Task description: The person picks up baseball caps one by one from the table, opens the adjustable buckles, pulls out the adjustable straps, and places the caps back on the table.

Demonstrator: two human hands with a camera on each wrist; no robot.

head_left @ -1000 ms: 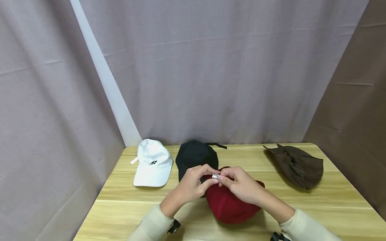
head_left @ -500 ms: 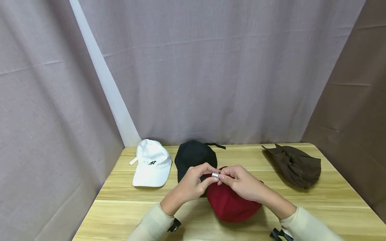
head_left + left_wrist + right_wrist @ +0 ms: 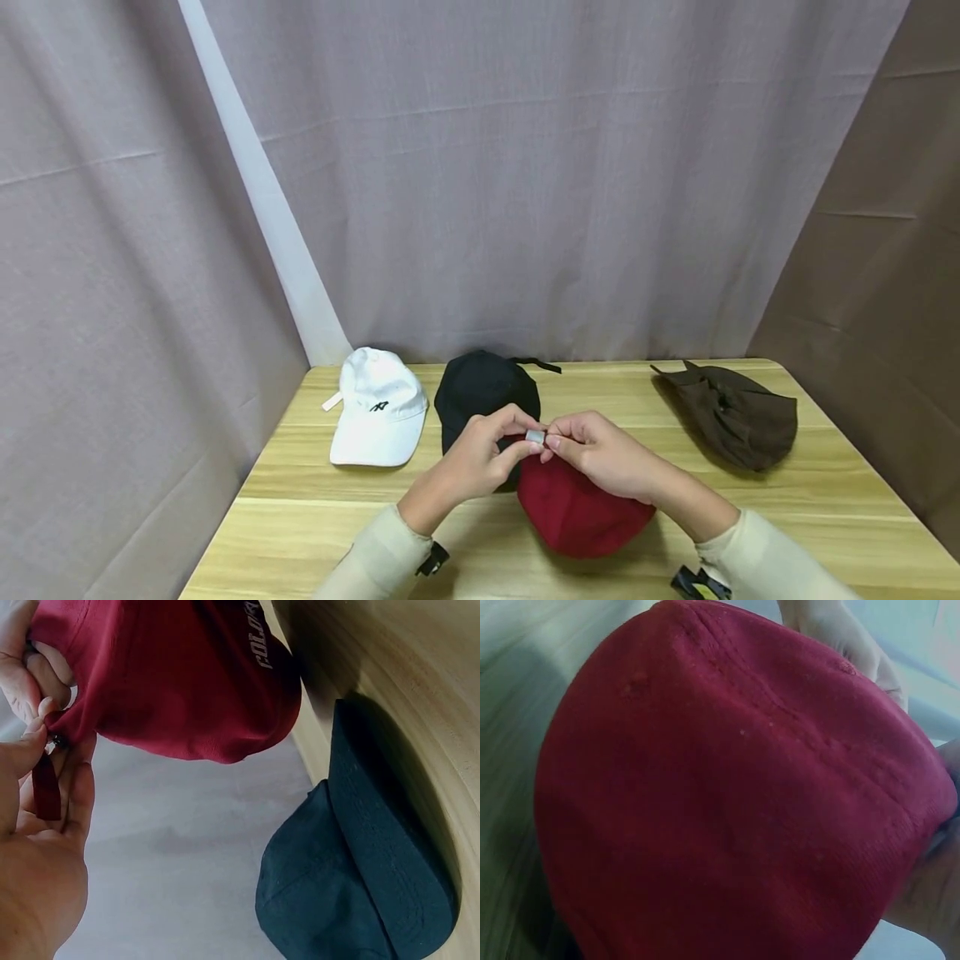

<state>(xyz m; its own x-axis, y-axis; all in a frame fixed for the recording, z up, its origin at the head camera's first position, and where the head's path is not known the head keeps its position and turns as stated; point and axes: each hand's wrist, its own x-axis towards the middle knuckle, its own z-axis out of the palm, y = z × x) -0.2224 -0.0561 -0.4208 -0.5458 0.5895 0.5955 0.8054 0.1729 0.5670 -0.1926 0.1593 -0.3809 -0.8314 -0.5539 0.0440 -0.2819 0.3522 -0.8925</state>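
Observation:
Both hands hold a red baseball cap [image 3: 585, 512] above the table by its back strap. My left hand [image 3: 476, 457] pinches the strap at a small silver buckle [image 3: 535, 436] between thumb and fingers. Close beside it, my right hand [image 3: 603, 458] pinches the strap and cap edge with thumb and forefinger. In the left wrist view the loose end of the red strap [image 3: 46, 787] hangs past the left fingers, and white lettering [image 3: 257, 637] shows on the cap. The cap's crown [image 3: 720, 787] fills most of the right wrist view and hides much of the fingers.
A black cap [image 3: 486, 387] lies just behind the hands, its strap trailing right. On the wooden table [image 3: 300, 533], a white cap [image 3: 380, 417] sits at the back left and a dark brown hat [image 3: 731, 417] at the back right. A grey curtain [image 3: 525, 208] closes off the back.
The silver buckle has turned slightly and shows more of its face. The red cap has shifted a little to the right under the hands, which stay in nearly the same place.

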